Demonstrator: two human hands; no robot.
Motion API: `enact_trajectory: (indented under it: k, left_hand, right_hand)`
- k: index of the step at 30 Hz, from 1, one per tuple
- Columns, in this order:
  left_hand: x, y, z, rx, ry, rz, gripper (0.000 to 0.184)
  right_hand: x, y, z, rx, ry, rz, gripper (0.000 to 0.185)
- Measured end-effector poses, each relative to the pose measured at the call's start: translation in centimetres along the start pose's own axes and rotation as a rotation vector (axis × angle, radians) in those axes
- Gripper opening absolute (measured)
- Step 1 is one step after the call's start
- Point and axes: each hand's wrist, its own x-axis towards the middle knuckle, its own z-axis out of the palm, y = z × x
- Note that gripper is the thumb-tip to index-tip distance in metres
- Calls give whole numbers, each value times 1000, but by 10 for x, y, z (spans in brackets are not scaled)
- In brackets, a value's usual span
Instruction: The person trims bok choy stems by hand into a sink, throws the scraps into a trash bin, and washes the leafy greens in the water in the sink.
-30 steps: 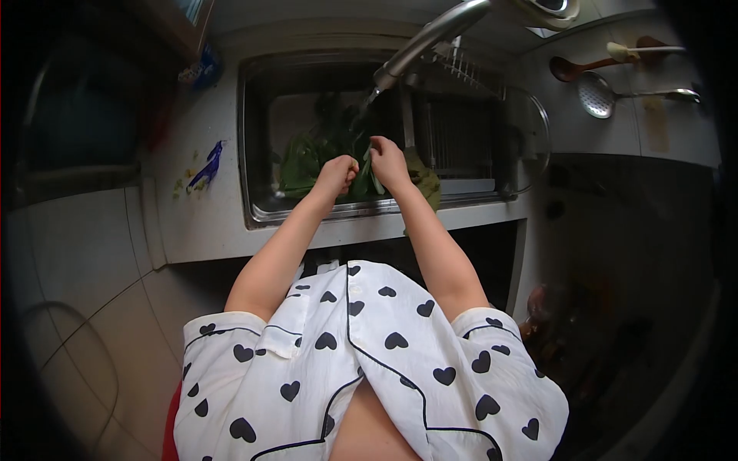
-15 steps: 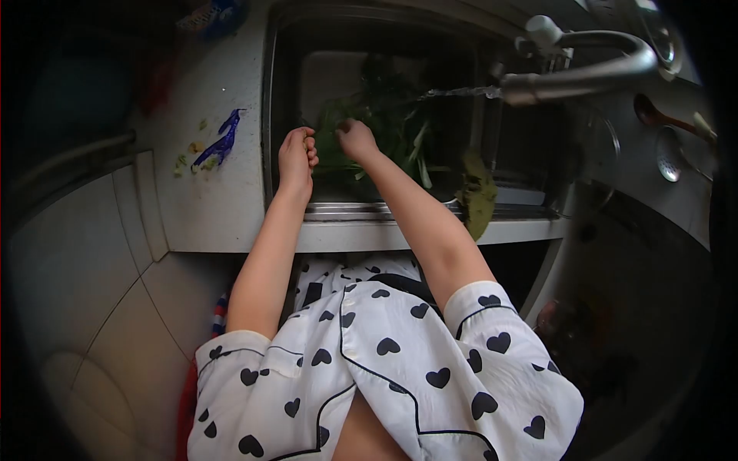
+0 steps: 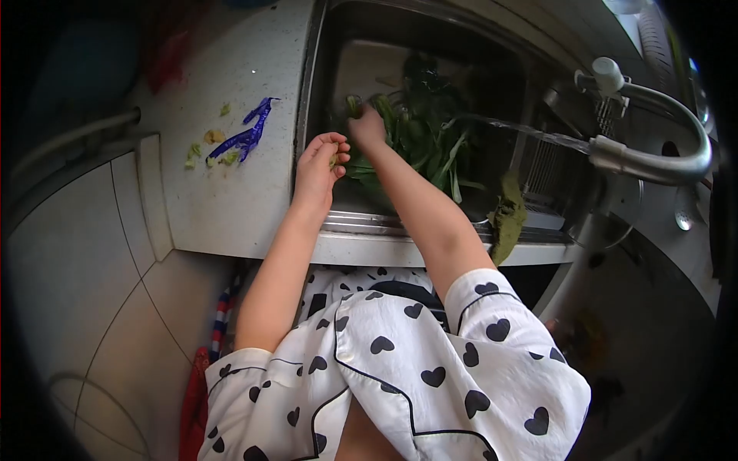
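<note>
My left hand (image 3: 320, 167) hovers over the sink's left rim, its fingers curled around a small pale green vegetable scrap (image 3: 333, 160). Inside the metal sink (image 3: 369, 50), my right hand (image 3: 369, 127) is closed on a leafy green (image 3: 354, 104), whose pale stem end shows beyond the fingers. More dark leafy greens (image 3: 427, 146) lie in a loose heap beneath and to the right of that hand. A stream of water (image 3: 523, 132) runs from the faucet (image 3: 653, 160) across toward the heap.
On the left counter (image 3: 223, 65) lie a purple strip of packaging (image 3: 244, 138) and several vegetable scraps (image 3: 212, 137). A green cloth (image 3: 507, 219) hangs over the sink's front edge. At the right, a slotted spoon (image 3: 683, 211) hangs near the faucet.
The camera view has shifted, so the sink and counter sit lower and further right. My right hand has reached further into the sink, and a stem end now shows at its fingers.
</note>
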Motion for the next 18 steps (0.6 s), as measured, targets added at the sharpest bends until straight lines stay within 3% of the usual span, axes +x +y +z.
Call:
enact_trajectory:
  k: [2,6,11,14,18]
  left_hand:
    - [-1,4,7,-4,-4,-9,13]
    - [5,6,16,28,-112,-12,19]
    - [-10,1,61,651,-214,474,20]
    - [-32,3,86,803,-264,769,16]
    - [-59,4,112,1097,-285,893,12]
  right_hand:
    - [-20,4,-22,246,32,-189,35]
    - [-65,1,-84,479,-141,-208,30]
    - [-112,-5,-154,683,-224,-282,24]
    - [-126,1,-182,560,-147,-400,27]
    - [-149,0,-220,365,-57,-298,23]
